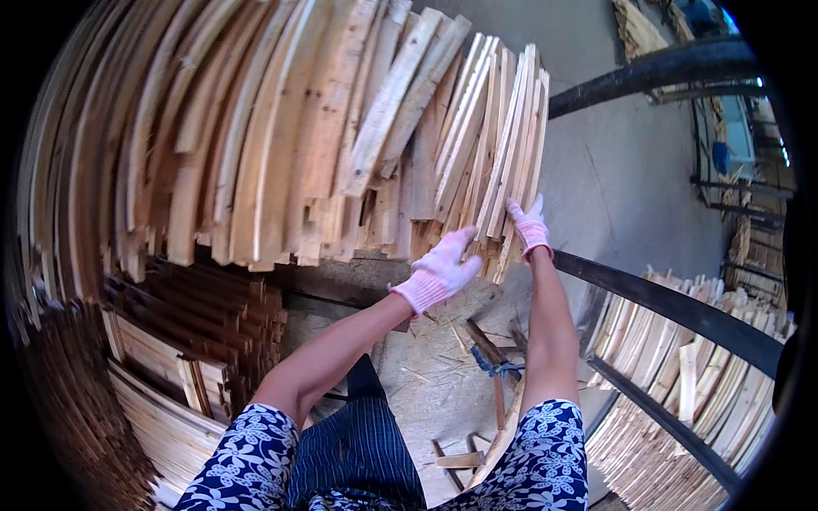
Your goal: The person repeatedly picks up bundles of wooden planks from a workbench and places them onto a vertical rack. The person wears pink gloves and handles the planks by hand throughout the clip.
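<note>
Pale wooden strips (514,128) stand side by side at the right end of a long row of planks (328,111). My right hand (530,228), in a white and pink knitted glove, rests against the near right ends of these strips with thumb and fingers spread. In a matching glove, my left hand (440,271) is open just in front of the strips' near ends, fingers apart and nothing seen in its grasp. Whether its fingertips touch the wood I cannot tell.
Dark metal bars (665,307) run along the right side, beside another pile of strips (716,358). Bundled boards (162,358) lie low on the left. Wood scraps and a small wooden frame with blue cord (498,368) are on the littered floor (417,383).
</note>
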Demonstrator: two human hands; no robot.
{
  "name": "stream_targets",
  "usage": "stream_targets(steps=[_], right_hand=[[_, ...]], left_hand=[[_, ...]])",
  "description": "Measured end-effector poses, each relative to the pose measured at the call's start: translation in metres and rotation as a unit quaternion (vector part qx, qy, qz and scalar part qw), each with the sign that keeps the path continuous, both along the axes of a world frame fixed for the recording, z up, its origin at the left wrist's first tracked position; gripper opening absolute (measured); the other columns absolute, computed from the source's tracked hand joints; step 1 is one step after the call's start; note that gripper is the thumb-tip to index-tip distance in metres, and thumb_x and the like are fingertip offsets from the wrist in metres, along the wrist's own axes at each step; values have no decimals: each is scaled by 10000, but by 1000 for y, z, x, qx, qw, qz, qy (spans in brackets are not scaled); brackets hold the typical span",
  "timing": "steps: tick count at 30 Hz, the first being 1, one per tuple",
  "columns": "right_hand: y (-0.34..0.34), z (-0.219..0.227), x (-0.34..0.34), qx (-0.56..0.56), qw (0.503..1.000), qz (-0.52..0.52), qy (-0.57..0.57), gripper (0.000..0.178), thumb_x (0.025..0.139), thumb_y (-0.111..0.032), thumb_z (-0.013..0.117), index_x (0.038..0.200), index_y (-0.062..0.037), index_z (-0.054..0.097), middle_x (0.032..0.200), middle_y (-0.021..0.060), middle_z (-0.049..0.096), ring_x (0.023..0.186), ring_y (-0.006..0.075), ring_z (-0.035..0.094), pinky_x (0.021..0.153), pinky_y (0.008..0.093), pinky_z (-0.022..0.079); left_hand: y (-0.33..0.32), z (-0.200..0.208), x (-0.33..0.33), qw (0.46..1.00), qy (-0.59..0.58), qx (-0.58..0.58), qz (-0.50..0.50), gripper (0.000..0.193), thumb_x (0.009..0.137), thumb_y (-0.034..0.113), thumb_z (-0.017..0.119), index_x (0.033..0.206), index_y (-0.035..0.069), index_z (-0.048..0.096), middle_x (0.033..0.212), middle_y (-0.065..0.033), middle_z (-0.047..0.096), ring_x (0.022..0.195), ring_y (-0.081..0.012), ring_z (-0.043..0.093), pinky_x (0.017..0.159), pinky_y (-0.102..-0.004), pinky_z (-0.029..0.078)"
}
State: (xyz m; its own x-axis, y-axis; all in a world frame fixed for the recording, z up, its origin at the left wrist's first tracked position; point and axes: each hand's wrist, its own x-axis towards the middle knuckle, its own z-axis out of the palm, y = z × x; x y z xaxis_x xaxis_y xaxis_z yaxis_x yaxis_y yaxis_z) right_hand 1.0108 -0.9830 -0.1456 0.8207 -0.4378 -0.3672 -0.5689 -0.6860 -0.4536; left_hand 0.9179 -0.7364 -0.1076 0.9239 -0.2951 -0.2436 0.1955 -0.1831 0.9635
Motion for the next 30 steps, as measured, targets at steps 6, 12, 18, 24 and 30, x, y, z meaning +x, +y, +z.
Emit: stream_targets(steps=[6,12,18,24,30], right_hand=[[-15,-21,7,174,983,-53,6,1209,788,-530,845,1611,-1,134,1398,250,574,1241,358,594,1025,416,483],[-5,-14,3,164,984,-58,-30,1120,836,-515,805,1610,12,191,1467,272,522,1328,365,540,1089,414,433],[46,-5,-23,254,961,-41,-101,1013,901,-453,762,1619,3,214,1568,267,401,1422,362,437,1165,406,364],[75,-8,-28,232,959,-81,-142,1025,903,-431,758,1626,6,177,1569,279,363,1422,370,416,1173,414,349],[115,37,-86,364,915,-114,-131,1070,923,-403,752,1628,29,72,1515,243,438,1340,300,492,1139,377,397]], left_hand=[[-82,-10,62,966,157,206,22,953,826,421,758,1560,16,303,1476,-314,414,1350,-467,479,1116,-472,432],[-69,-37,78,972,221,82,27,974,799,350,817,1566,55,294,1457,-299,486,1339,-407,528,1094,-439,451],[-33,-34,64,961,245,114,-59,964,836,422,781,1589,42,315,1398,-225,585,1241,-271,599,1055,-346,469],[-20,-16,51,914,390,-105,44,1178,824,461,838,1666,107,94,1405,-159,566,1158,-192,595,891,-283,540],[34,26,3,947,316,-11,-56,1051,878,523,758,1645,85,188,1431,-188,560,1333,-263,517,1138,-382,397]])
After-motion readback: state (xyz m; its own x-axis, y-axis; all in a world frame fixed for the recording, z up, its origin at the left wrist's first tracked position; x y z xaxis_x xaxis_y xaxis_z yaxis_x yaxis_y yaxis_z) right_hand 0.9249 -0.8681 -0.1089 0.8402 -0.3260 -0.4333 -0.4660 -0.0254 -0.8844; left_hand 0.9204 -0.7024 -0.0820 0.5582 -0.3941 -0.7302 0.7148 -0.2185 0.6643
